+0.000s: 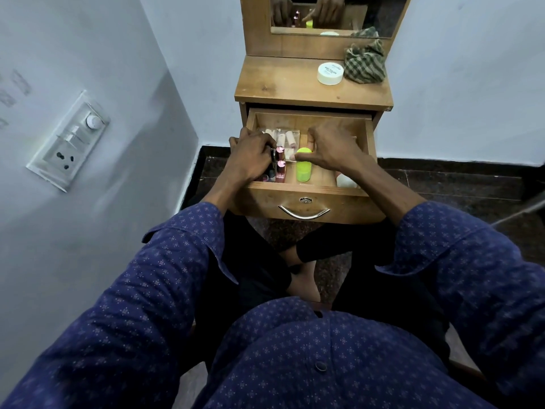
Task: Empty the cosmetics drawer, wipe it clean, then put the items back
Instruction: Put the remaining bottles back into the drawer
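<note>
The dressing table [265, 87] stands in a corner with its worktop carrying a white round tub [330, 73] and a crumpled checked cloth [365, 64] at the back right, just beside each other. Below it the drawer [306, 202] is pulled out over the person's lap, and both hands are inside it.

The left hand [250, 156] is curled over a cluster of pink tubes [280, 165] at the drawer's left front; its fingers look closed round something dark and slim, though what exactly cannot be told. The right hand [330, 149] is half closed, its thumb and forefinger pinching the top of a lime-green bottle [304, 166] lying near the middle. Behind them sits a clear box of small pale tubes [283, 137], and a white object [345, 181] shows at the right front under the wrist.

The main risk is crowding: the tubes sit tightly packed, so a nudge from the left hand would likely topple them or roll them about. The bottle is held only at its tip and could slip. The tub on the worktop may also be forgotten.
</note>
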